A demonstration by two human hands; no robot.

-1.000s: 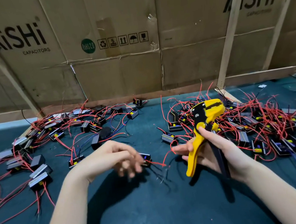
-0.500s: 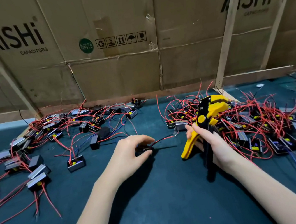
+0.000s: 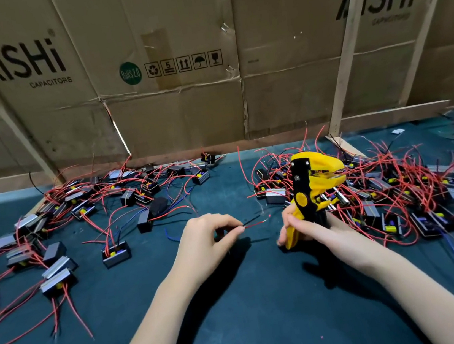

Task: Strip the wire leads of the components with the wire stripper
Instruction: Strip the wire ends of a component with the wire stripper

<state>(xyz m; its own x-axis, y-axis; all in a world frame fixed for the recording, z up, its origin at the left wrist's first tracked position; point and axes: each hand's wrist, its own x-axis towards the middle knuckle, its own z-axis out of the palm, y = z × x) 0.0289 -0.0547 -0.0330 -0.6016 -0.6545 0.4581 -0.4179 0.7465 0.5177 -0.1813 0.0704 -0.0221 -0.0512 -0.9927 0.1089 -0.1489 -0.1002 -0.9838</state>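
Stripper raised since; cardboard reads "AiSHi CAPACITORS", "RoHS 2.0".

The left hand covers the small black component it holds; only a short red wire lead comes out from the fingertips. The lower handles of the yellow and black wire stripper are hidden inside the right hand, whose fingers are blurred. Both forearms are cut by the bottom edge. The tangled pile of red-wired components runs past the right edge.
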